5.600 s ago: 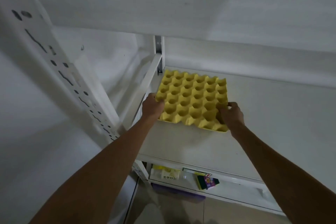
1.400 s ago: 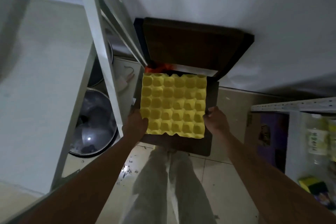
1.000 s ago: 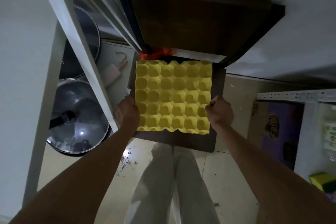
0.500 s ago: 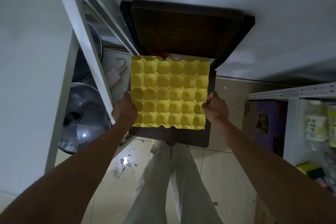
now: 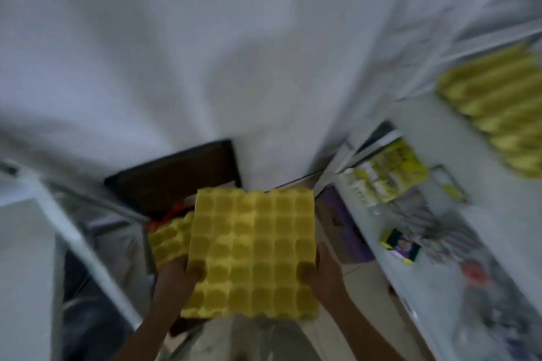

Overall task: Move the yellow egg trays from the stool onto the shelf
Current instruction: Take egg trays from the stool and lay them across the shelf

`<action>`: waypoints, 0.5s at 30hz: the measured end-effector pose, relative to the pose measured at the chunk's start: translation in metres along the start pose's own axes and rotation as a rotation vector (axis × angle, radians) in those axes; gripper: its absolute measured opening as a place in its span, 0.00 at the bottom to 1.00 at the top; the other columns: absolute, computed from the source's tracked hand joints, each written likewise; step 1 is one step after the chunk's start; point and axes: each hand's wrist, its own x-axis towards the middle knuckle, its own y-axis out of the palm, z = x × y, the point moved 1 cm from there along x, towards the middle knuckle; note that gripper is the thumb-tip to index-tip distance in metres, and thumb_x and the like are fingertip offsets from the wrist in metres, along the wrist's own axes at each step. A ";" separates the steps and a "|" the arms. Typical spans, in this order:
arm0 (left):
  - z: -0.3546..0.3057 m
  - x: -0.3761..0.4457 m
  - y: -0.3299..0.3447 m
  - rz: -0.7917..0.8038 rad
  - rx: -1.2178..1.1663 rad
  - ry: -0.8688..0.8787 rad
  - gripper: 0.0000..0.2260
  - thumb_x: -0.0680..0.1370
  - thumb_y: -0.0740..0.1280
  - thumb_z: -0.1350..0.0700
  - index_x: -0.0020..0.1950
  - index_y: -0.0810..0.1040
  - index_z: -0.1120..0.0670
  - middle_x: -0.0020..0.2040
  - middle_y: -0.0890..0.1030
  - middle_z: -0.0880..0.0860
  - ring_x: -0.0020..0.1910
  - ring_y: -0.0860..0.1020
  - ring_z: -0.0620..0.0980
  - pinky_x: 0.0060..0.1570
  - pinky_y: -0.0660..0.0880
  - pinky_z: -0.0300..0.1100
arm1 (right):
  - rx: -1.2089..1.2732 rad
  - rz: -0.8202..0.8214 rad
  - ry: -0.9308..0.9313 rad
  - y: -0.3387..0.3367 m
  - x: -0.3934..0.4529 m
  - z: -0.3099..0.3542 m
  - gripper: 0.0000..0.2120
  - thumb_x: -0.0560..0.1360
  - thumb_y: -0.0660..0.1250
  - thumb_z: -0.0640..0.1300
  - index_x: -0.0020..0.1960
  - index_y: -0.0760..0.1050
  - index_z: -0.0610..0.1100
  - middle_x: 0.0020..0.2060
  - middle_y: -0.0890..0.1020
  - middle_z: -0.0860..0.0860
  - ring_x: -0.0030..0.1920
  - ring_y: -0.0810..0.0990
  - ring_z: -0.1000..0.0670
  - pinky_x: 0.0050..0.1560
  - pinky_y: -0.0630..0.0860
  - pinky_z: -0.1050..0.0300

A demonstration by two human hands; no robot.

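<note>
I hold a yellow egg tray (image 5: 255, 252) flat in front of me, lifted off the dark wooden stool (image 5: 173, 176). My left hand (image 5: 179, 275) grips its left edge and my right hand (image 5: 322, 272) grips its right edge. Another yellow egg tray (image 5: 168, 240) still lies on the stool, showing to the left under the held one. Several yellow egg trays (image 5: 495, 102) rest on the white shelf (image 5: 445, 141) at the upper right. The whole view is motion-blurred.
A white metal rack post (image 5: 76, 246) slants down the left side. Lower shelf levels at right hold a yellow-green package (image 5: 390, 176), a sponge pack (image 5: 400, 245) and other small items. A white wall fills the top. My light trousers show below the tray.
The tray has come up off the stool in both hands, uncovering another tray beneath it. My view has swung right, bringing the shelf with the stacked trays into sight.
</note>
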 end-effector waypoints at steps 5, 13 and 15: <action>-0.099 -0.030 0.026 0.099 0.119 0.176 0.05 0.80 0.66 0.51 0.50 0.77 0.51 0.46 0.81 0.54 0.44 0.78 0.55 0.48 0.74 0.49 | 0.167 -0.203 0.143 -0.072 -0.099 -0.036 0.19 0.77 0.65 0.36 0.66 0.68 0.43 0.50 0.82 0.50 0.48 0.82 0.48 0.40 0.74 0.57; -0.251 -0.155 0.060 0.176 0.154 0.621 0.09 0.78 0.65 0.55 0.57 0.80 0.52 0.48 0.83 0.54 0.42 0.79 0.54 0.46 0.79 0.50 | 0.303 -0.564 0.352 -0.179 -0.242 -0.081 0.12 0.72 0.66 0.34 0.49 0.64 0.42 0.38 0.77 0.49 0.36 0.76 0.51 0.30 0.69 0.57; -0.289 -0.185 0.073 0.200 0.185 0.700 0.11 0.78 0.65 0.53 0.59 0.80 0.50 0.50 0.84 0.54 0.44 0.80 0.55 0.44 0.75 0.46 | 0.354 -0.626 0.399 -0.201 -0.263 -0.097 0.14 0.72 0.67 0.35 0.54 0.67 0.41 0.42 0.79 0.48 0.39 0.78 0.51 0.33 0.71 0.56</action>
